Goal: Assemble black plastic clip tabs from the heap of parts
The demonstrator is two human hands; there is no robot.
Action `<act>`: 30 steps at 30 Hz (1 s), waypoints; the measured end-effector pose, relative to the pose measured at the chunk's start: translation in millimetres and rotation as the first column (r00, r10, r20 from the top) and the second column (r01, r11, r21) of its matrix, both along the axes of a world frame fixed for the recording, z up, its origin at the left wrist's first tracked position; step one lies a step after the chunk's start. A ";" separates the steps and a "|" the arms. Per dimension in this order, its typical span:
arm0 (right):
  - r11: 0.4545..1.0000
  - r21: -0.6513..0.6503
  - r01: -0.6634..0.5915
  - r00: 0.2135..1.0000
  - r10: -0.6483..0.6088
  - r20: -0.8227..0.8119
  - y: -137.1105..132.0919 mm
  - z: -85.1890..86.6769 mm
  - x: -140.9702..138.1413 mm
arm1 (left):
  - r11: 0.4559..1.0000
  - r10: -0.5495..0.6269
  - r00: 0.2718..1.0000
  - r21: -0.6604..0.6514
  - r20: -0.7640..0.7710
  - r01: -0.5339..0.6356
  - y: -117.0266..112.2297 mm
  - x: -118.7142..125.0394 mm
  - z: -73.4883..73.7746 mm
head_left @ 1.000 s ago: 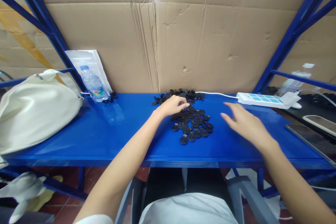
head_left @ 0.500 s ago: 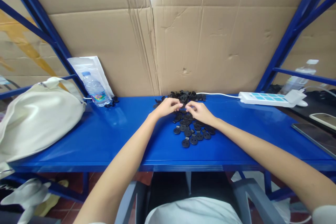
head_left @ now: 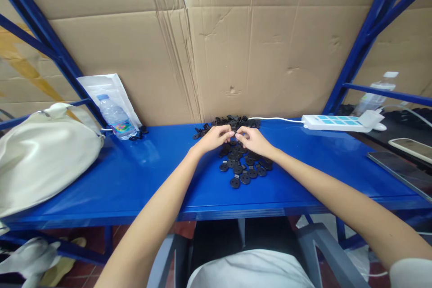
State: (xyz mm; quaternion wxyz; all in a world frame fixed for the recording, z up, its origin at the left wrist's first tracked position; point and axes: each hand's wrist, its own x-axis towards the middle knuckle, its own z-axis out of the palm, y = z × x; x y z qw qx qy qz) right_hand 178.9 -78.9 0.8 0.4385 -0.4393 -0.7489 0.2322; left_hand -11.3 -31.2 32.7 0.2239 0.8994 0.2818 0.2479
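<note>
The curled left hand (head_left: 214, 138) and right hand (head_left: 254, 140) sit at twelve o'clock of the black disc pile (head_left: 243, 172) on the bench (head_left: 135, 184); any grip cannot be told.

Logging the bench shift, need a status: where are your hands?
Left hand and right hand meeting over the black discs, any grip hidden. Discs piled on blue bench. Power strip off to the right.

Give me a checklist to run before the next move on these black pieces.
Hands at the pile: ok. The left hand and right hand sit close together over the round black plastic pieces.
Piece gripped: cannot tell; the hands hide it.
Pieces on the blue metal bench: ok.
White power strip away from the hands: ok.
Soft cream bag away from the hands: ok.
</note>
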 end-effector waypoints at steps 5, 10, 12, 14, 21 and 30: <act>1.000 0.006 -0.026 0.986 0.026 -0.163 2.2 -0.4 -2.1 | 1.000 -0.020 1.000 0.022 -0.009 0.020 -2.9 3.2 1.5; 1.000 0.010 -0.015 0.974 0.017 -0.226 5.9 1.3 0.4 | 0.998 -0.056 0.997 0.004 -0.043 0.056 -4.4 5.5 -0.6; 0.999 -0.011 -0.045 0.973 0.041 -0.227 5.4 0.9 1.5 | 0.996 -0.088 0.994 -0.001 -0.058 0.088 -4.6 6.7 -0.3; 0.996 -0.029 -0.089 0.973 0.081 -0.217 2.8 0.1 1.2 | 0.995 -0.099 0.994 0.008 -0.052 0.100 -4.7 7.6 1.0; 0.995 0.059 -0.075 0.994 0.079 -0.073 3.3 7.0 5.1 | 0.997 -0.043 0.992 0.065 -0.120 0.051 -5.3 6.5 5.1; 0.965 -0.118 0.236 0.931 -0.189 0.313 46.4 -1.5 101.1 | 0.990 0.131 0.963 0.084 -0.234 -0.114 -8.2 -1.8 11.6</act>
